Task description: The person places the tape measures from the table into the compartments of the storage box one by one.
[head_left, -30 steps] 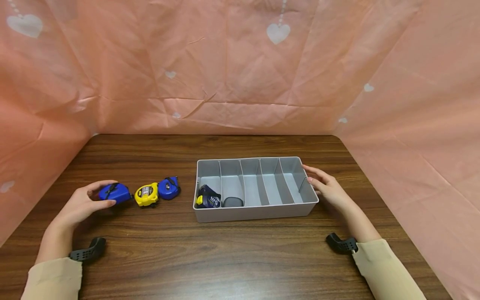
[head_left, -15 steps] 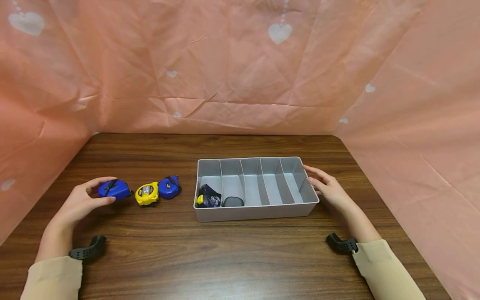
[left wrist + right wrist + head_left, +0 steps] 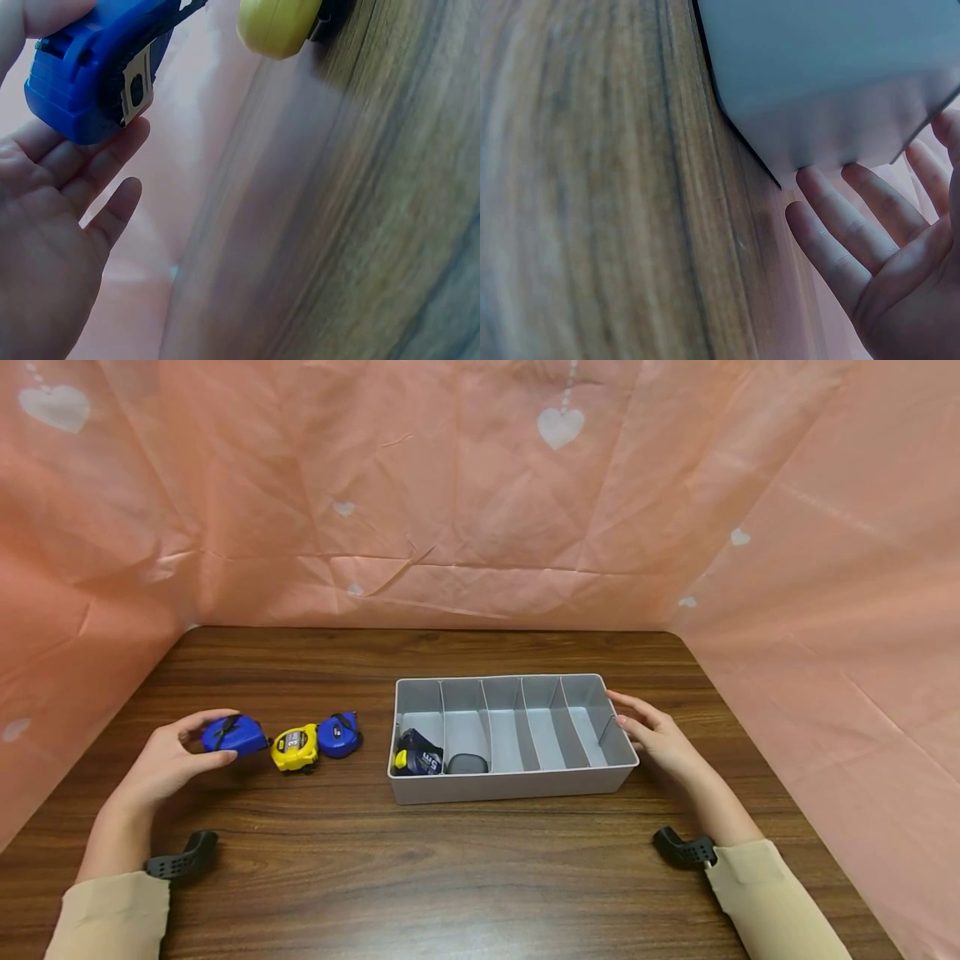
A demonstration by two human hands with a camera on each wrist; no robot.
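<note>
My left hand (image 3: 161, 764) pinches a blue tape measure (image 3: 232, 737) with a black strap between thumb and fingers. In the left wrist view, the blue tape measure (image 3: 105, 71) has a metal clip facing the camera. Just to its right are a yellow tape measure (image 3: 295, 748) and a second blue tape measure (image 3: 338, 735). My right hand (image 3: 660, 739) touches the right end of a grey divided box (image 3: 510, 783). The right wrist view shows the fingers (image 3: 847, 232) extended, fingertips against the box's outer end wall (image 3: 840, 127).
In the box's leftmost compartment lies a dark tape measure (image 3: 420, 756) with yellow parts. The neighbouring compartment has a dark grey rounded object (image 3: 467, 764). A wooden table (image 3: 420, 877) lies beneath, and pink hanging cloth (image 3: 480, 510) borders its back and sides.
My left hand has shifted slightly up and then right with the blue tape measure, closer to the yellow one. The right hand and the box stay put.
</note>
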